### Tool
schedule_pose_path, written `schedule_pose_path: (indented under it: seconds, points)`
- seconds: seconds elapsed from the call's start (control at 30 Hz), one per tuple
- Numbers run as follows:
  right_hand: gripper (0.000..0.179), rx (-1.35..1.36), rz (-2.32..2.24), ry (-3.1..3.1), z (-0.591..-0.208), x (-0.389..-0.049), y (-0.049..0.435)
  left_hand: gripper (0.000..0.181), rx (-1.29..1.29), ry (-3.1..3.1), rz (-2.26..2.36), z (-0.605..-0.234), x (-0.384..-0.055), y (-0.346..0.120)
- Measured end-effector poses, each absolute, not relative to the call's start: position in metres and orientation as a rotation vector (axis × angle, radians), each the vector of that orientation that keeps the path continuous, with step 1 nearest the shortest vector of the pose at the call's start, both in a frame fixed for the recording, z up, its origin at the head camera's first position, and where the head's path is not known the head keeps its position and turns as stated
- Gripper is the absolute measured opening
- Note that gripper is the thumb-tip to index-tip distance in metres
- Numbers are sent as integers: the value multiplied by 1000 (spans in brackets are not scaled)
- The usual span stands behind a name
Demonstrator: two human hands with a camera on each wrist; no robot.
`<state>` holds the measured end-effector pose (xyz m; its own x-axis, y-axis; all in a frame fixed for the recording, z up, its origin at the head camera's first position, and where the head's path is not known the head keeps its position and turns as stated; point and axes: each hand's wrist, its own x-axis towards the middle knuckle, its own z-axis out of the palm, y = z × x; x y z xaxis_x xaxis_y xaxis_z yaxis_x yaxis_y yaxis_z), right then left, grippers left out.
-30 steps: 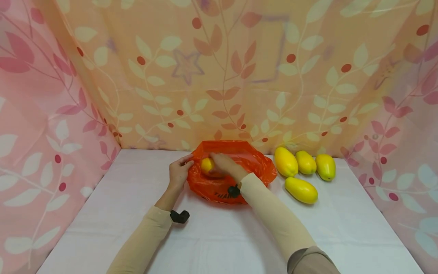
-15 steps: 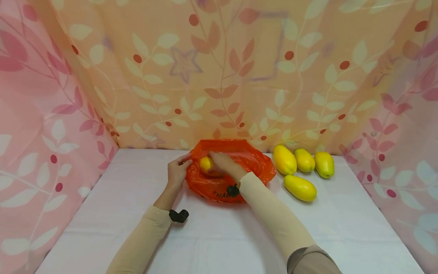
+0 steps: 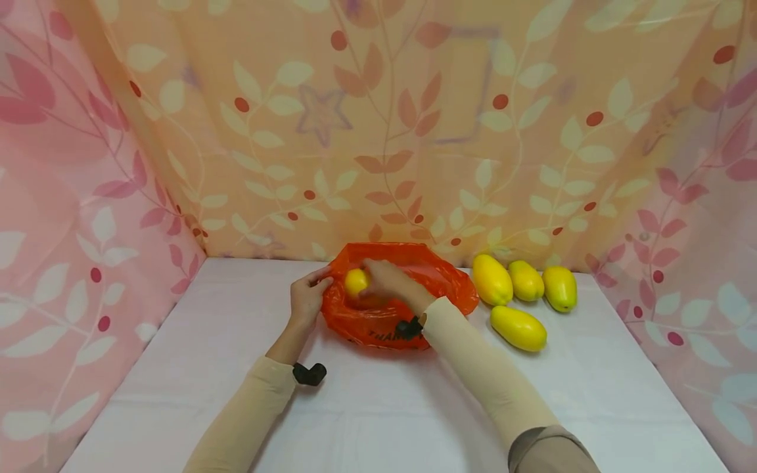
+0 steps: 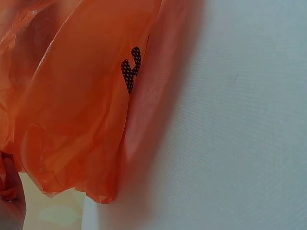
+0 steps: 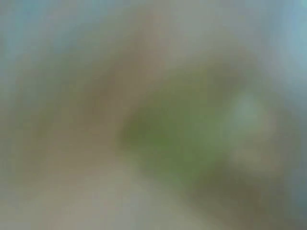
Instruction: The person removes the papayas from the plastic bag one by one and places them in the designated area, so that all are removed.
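Note:
In the head view, a red plastic bag with black lettering lies mouth up on the white table. My left hand pinches the left edge of its rim; part of that hand shows at the corner of the left wrist view, beside the bag. Inside the bag's mouth, my right hand grips a yellow mango, whose rounded left end shows while the rest is covered by the hand. The right wrist view is too blurred to make out more than a greenish patch.
Right of the bag lie several more mangoes: a large yellow mango, two greenish-yellow ones, and a yellow mango nearer the front. A patterned curtain closes off the table's back and sides.
My right hand and forearm have shifted slightly to the right, and a little more of the mango's end shows. My left hand keeps its hold on the bag's rim.

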<state>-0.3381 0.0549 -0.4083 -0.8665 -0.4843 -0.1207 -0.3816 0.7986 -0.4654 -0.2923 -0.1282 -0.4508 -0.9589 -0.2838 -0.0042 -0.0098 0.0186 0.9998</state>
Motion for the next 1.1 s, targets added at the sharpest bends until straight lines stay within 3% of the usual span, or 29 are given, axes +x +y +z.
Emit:
schedule_pose_path:
  seconds: [0.27,1.1]
  points:
    - [64,-706,-719,2793,-385,-333,69,30,334,-2101,-2050,-448,-290,-131]
    - [66,-700,-750,2837,-365,-319,116,30,342,-2102,-2058,-452,-292,-130]
